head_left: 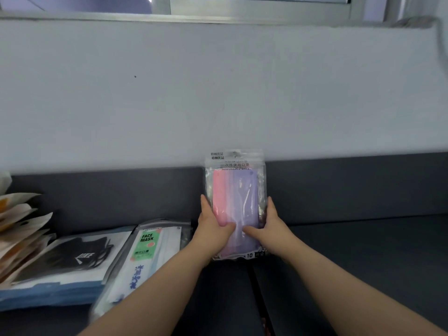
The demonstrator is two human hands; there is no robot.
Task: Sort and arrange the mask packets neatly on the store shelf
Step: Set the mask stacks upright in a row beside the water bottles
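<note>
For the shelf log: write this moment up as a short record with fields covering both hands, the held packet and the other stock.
held item: pastel mask packet, pink and purple masks inside, upright above the dark shelf
left hand: grips the packet's left edge, thumb on its front
right hand: grips the right edge, thumb on its front
stock to the left: green-label packet marked FACE MASK, lying flat; black mask packet on a blue stack
far left: fanned orange-and-white packets
</note>
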